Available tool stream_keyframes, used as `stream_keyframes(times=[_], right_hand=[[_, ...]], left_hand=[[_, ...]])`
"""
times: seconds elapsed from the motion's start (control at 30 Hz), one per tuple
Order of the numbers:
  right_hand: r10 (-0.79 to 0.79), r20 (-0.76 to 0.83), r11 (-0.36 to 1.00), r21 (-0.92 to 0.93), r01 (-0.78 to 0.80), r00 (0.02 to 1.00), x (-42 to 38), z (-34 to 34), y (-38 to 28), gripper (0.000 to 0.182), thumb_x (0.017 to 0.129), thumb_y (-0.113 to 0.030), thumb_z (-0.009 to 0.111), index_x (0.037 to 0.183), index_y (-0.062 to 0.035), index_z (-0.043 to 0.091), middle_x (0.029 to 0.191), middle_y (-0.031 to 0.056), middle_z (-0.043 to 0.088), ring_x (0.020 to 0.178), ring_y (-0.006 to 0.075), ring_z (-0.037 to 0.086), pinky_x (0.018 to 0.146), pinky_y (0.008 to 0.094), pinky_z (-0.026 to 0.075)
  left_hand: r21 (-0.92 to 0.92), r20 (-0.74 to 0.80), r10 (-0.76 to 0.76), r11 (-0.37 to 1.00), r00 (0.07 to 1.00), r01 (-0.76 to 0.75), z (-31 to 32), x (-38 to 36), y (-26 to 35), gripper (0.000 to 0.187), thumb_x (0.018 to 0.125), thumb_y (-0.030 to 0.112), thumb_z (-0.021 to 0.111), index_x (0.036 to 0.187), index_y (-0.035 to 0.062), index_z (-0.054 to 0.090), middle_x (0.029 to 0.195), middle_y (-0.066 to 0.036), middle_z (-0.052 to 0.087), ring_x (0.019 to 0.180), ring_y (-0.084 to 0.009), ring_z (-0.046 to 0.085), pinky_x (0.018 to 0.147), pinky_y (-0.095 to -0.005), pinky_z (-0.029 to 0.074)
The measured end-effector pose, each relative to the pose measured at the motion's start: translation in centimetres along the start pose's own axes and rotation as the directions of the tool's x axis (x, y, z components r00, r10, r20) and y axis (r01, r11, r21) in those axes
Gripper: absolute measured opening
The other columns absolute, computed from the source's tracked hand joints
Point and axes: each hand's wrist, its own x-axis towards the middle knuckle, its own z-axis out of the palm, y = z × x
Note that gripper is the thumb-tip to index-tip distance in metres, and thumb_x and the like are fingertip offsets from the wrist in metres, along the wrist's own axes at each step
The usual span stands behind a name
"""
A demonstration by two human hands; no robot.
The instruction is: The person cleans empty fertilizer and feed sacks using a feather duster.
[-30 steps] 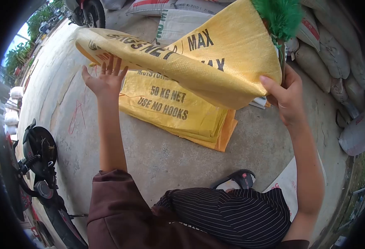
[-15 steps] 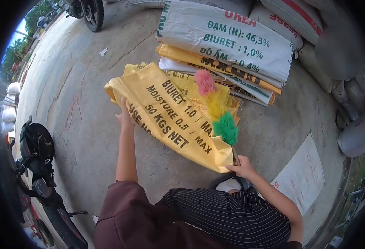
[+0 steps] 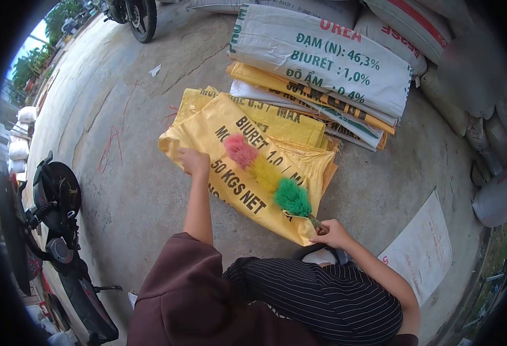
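Roughly left to right: left hand [image 3: 194,161] closed on edge of yellow sack [image 3: 247,173] lying atop stack of sacks [image 3: 276,124] on concrete floor [image 3: 120,190], right hand [image 3: 333,233] gripping feather duster [image 3: 268,179] resting across sack.

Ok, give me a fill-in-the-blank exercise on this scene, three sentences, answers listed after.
1. The left hand grips the edge of a ____ sack printed with "50 KGS NET".
2. The right hand holds a feather duster whose tuft nearest the hand is ____.
3. At the left edge of the view stands a parked ____.

Missing words: yellow; green; motorbike
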Motion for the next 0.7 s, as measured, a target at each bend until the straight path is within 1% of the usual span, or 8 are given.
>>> stream_keyframes(times=[0.17, 0.3, 0.37, 0.4, 0.47, 0.57, 0.63, 0.7], right_hand=[[-0.028, -0.121, 1.000, 0.000, 0.028, 0.992, 0.1, 0.3, 2.1, 0.027, 0.062, -0.020, 0.076, 0.068, -0.0016, 0.057, 0.058, 0.0026, 0.054, 0.054, 0.0093, 0.048, 0.053, 0.0263, 0.041], [-0.018, -0.099, 0.998, -0.058, 0.012, 0.995, -0.1, 0.4, 3.1, 0.027, 0.062, -0.021, 0.076, 0.067, -0.0019, 0.057, 0.058, 0.0034, 0.055, 0.053, 0.0108, 0.049, 0.054, 0.0270, 0.042], [0.018, -0.152, 0.993, -0.110, -0.035, 0.988, 0.2, 0.5, 4.7, 0.026, 0.062, -0.021, 0.074, 0.067, -0.0025, 0.057, 0.058, 0.0045, 0.056, 0.053, 0.0127, 0.050, 0.054, 0.0284, 0.042], [0.010, -0.149, 0.993, -0.113, -0.027, 0.989, 0.1, 0.6, 5.3, 0.026, 0.062, -0.021, 0.074, 0.067, -0.0025, 0.057, 0.058, 0.0045, 0.056, 0.053, 0.0127, 0.050, 0.054, 0.0284, 0.042], [0.025, -0.216, 0.986, -0.158, -0.060, 0.976, -0.4, 1.0, 6.4, 0.025, 0.062, -0.021, 0.074, 0.069, -0.0021, 0.059, 0.059, 0.0088, 0.057, 0.053, 0.0170, 0.053, 0.054, 0.0298, 0.043], [-0.020, -0.295, 0.961, -0.271, -0.063, 0.955, -1.4, 1.9, 7.3, 0.023, 0.062, -0.018, 0.073, 0.070, -0.0020, 0.060, 0.059, 0.0100, 0.058, 0.054, 0.0186, 0.055, 0.053, 0.0303, 0.042], [-0.060, -0.339, 0.938, -0.340, -0.063, 0.939, -1.8, 2.5, 8.6, 0.021, 0.062, -0.018, 0.072, 0.072, -0.0029, 0.060, 0.061, 0.0116, 0.059, 0.056, 0.0232, 0.056, 0.054, 0.0326, 0.043], [-0.102, -0.380, 0.914, -0.401, -0.065, 0.920, -1.2, 3.2, 9.6, 0.020, 0.063, -0.018, 0.070, 0.073, -0.0038, 0.061, 0.063, 0.0132, 0.060, 0.058, 0.0279, 0.058, 0.055, 0.0348, 0.044]], left_hand=[[0.004, -0.031, -0.077, 0.997, 0.996, 0.078, -0.9, -2.1, -5.3, 0.027, 0.068, 0.014, 0.060, 0.088, -0.0044, 0.063, 0.083, -0.023, 0.062, 0.079, -0.0362, 0.062, 0.071, -0.0422, 0.049], [-0.278, 0.142, -0.217, 0.928, 0.966, 0.249, 1.7, -0.8, -10.0, 0.029, 0.069, 0.015, 0.059, 0.089, -0.0062, 0.061, 0.088, -0.022, 0.062, 0.080, -0.0341, 0.063, 0.069, -0.0411, 0.051], [-0.637, 0.314, -0.518, 0.507, 0.796, 0.581, 1.9, -2.0, -10.2, 0.030, 0.072, 0.014, 0.055, 0.090, -0.0098, 0.058, 0.089, -0.020, 0.062, 0.080, -0.0313, 0.063, 0.068, -0.0399, 0.052], [-0.643, 0.310, -0.519, 0.503, 0.796, 0.578, 2.8, -2.1, -11.5, 0.030, 0.072, 0.014, 0.055, 0.090, -0.0098, 0.058, 0.089, -0.020, 0.062, 0.080, -0.0313, 0.063, 0.068, -0.0399, 0.052], [-0.827, 0.534, -0.462, -0.111, 0.709, 0.551, 7.0, -2.4, -16.1, 0.033, 0.075, 0.011, 0.050, 0.098, -0.0127, 0.052, 0.092, -0.019, 0.060, 0.079, -0.0285, 0.062, 0.066, -0.0396, 0.053], [-0.784, 0.619, -0.412, -0.266, 0.669, 0.561, 10.1, -3.8, -22.7, 0.036, 0.077, 0.009, 0.047, 0.106, -0.0126, 0.047, 0.101, -0.021, 0.057, 0.081, -0.0297, 0.061, 0.064, -0.0395, 0.052], [-0.797, 0.351, -0.764, 0.059, 0.541, 0.600, 8.4, -3.0, -23.7, 0.038, 0.080, 0.016, 0.049, 0.110, -0.0076, 0.046, 0.109, -0.020, 0.054, 0.090, -0.0311, 0.059, 0.070, -0.0391, 0.050], [-0.501, -0.273, -0.534, 0.789, 0.800, 0.355, 4.3, -2.1, -21.4, 0.042, 0.081, 0.023, 0.053, 0.113, -0.0022, 0.047, 0.111, -0.018, 0.054, 0.099, -0.0321, 0.054, 0.079, -0.0378, 0.045]])
